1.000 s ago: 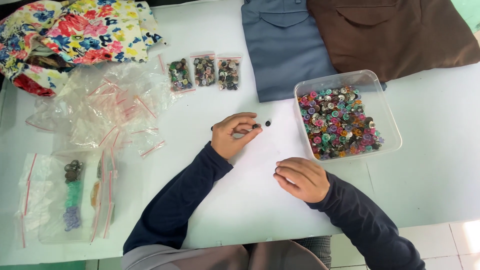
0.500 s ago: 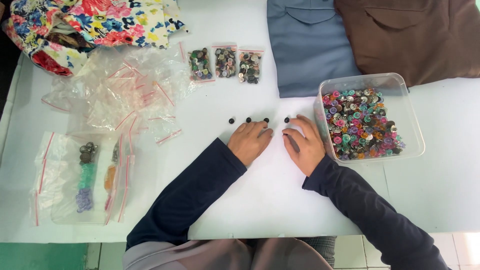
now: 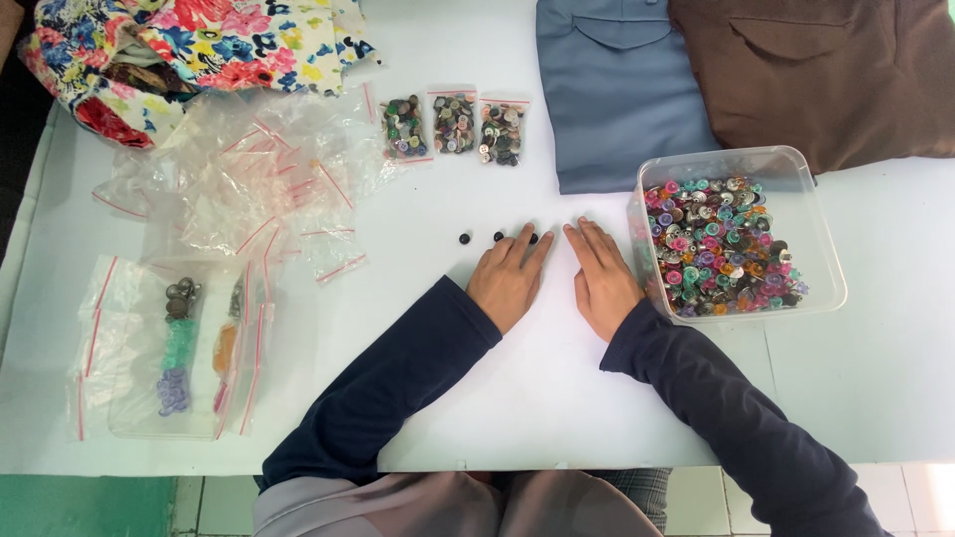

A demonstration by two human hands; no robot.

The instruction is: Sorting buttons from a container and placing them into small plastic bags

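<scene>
**So: 2 flat hands, 3 tiny black buttons**

Ok both hands lie palm-down w/ fingers stretched out on the white table, gripping nothing. Left hand has its fingertips right at the small round black buttons, 3 visible in a row, the last partly hidden by the fingers. Right hand sits just beside the clear plastic tub of mixed coloured buttons. Further up: 3 small filled zip bags of buttons, plus 2 folded shirts, 1 blue, 1 brown.

Bright, even overhead light on a white table; soft short shadows under both hands, mild glare on clear plastic, focus sharp throughout
</scene>
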